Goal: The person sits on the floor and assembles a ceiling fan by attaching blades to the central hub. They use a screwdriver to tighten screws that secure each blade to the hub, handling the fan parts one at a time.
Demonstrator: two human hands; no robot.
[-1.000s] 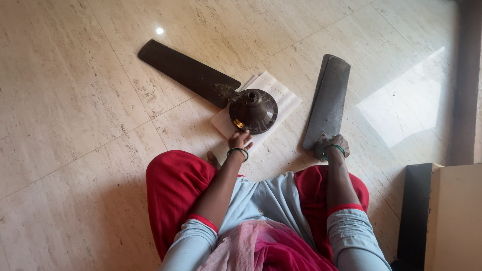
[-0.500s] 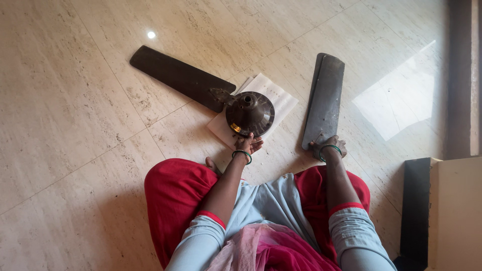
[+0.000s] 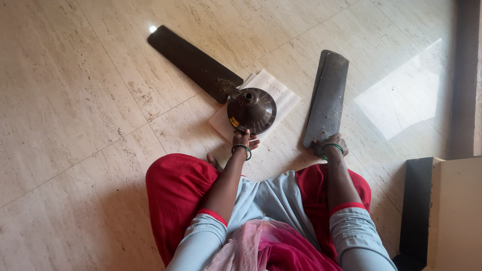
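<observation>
Dark brown, the ceiling fan motor [image 3: 251, 110] sits on white paper [image 3: 281, 95] on the tiled floor [image 3: 75, 100], its attached blade [image 3: 193, 62] now swung further away. Left hand [image 3: 243, 139] touches its rim, fingers spread; right hand [image 3: 327, 144] clasps the loose blade [image 3: 326, 98] at its near end.

Floor [image 3: 75, 100]: pale beige stone tiles, polished, thin grout lines running diagonally.
Light patch [image 3: 401, 100]: bright, angular reflection on tiles at right.
Glare spot [image 3: 152, 29]: small, round, upper left.
Box [image 3: 454, 216]: cream-coloured, lower right corner.
Dark panel [image 3: 414, 211]: upright, touching the box's left side.
</observation>
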